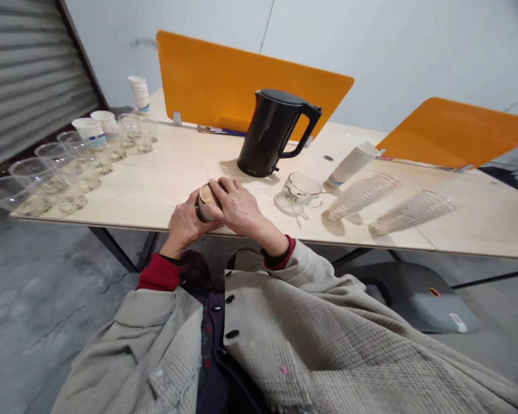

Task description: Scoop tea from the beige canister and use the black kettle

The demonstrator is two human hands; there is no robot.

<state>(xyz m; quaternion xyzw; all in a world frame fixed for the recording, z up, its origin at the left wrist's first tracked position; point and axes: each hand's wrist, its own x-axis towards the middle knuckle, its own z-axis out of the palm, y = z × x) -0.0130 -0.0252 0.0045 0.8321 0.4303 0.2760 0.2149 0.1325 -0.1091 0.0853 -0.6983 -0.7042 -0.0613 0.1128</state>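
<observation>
A small jar with a round wooden lid (210, 196) is between my two hands at the table's front edge. My left hand (185, 221) is wrapped round its side. My right hand (237, 206) lies over the top, its fingers closed on the lid; most of the jar is hidden behind them. Just behind the hands a clear rim (218, 171) shows in part. A glass mug (299, 192) with a green print stands to the right of my right hand. A black electric kettle (267, 135) is behind it, handle turned right.
On the left, several clear plastic cups (54, 172) hold a little dry-looking matter; two white paper cups (88, 127) stand among them. A paper cup stack (352, 165) and two clear cup stacks (364, 195) stand right. Orange dividers (224, 80) line the table (164, 184).
</observation>
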